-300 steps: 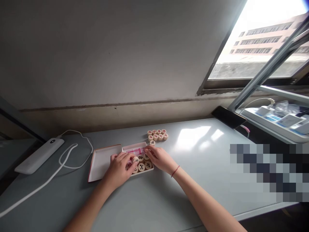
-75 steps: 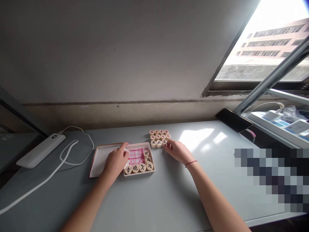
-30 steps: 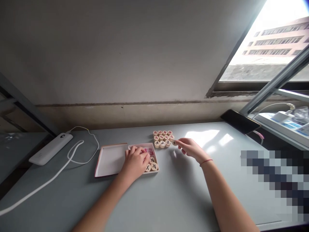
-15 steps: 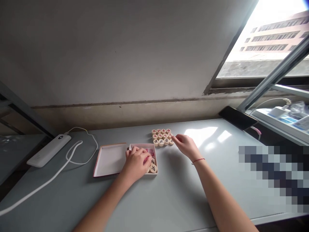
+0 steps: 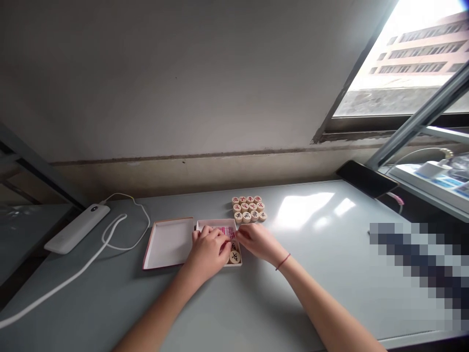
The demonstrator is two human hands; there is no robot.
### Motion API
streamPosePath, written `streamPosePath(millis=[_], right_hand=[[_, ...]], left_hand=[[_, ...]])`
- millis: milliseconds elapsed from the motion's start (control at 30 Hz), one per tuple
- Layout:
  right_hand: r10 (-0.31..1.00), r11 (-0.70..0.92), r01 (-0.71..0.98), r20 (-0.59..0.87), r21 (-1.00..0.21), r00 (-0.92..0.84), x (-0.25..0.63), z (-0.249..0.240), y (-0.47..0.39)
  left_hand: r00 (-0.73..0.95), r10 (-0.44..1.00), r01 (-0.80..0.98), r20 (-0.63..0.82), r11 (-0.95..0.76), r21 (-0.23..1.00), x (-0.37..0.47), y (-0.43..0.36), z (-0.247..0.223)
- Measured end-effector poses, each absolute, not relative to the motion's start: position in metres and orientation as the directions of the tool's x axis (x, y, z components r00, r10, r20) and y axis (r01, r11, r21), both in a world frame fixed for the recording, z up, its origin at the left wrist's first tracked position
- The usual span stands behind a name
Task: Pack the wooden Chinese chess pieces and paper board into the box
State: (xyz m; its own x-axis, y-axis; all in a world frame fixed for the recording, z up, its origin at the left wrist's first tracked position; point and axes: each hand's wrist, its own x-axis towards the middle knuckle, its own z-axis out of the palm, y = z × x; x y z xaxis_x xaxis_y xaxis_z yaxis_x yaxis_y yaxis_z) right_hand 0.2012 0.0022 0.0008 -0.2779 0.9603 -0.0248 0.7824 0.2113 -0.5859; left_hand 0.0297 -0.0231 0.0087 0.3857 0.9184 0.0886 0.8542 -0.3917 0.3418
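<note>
My left hand (image 5: 208,249) reaches into a small open box (image 5: 238,258), fingers curled down over its contents; what they grip, if anything, is hidden. Round wooden xiangqi pieces (image 5: 235,257) with dark characters lie in the box's near right corner, beside a pink-and-white printed sheet (image 5: 227,231). At the right wall of the box is my right hand (image 5: 259,241), fingers bent and pressed together; their tips are too hidden to show any held thing. Just beyond it, several xiangqi pieces (image 5: 245,207) stand in three rows, red characters in the back ones, black in the front row.
The box lid (image 5: 169,243) lies inside up, left of the box. A white power strip (image 5: 77,229) and its cable (image 5: 69,278) occupy the table's left side. A dark phone-like slab (image 5: 366,179) leans near the shelf frame at the right. The wall borders the table's back.
My right hand has moved from the front right piece of the rows, back and left to the box's edge. My left hand stays over the box. The view has shifted slightly.
</note>
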Motion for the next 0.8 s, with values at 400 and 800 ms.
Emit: streamPosePath(millis=[400,800], right_hand=[[0.964,0.233,0.738,0.048,-0.633,-0.263,0.197,0.005,-0.001],[0.983,0.135,0.367,0.078,-0.92,-0.166,0.228,0.026,0.01]], left_hand=[[0.284,0.937,0.845,0.206,-0.345,0.408,0.035,-0.02,0.011],[0.253,0.916,0.792,0.312,-0.381,0.477,0.007,-0.011,0.026]])
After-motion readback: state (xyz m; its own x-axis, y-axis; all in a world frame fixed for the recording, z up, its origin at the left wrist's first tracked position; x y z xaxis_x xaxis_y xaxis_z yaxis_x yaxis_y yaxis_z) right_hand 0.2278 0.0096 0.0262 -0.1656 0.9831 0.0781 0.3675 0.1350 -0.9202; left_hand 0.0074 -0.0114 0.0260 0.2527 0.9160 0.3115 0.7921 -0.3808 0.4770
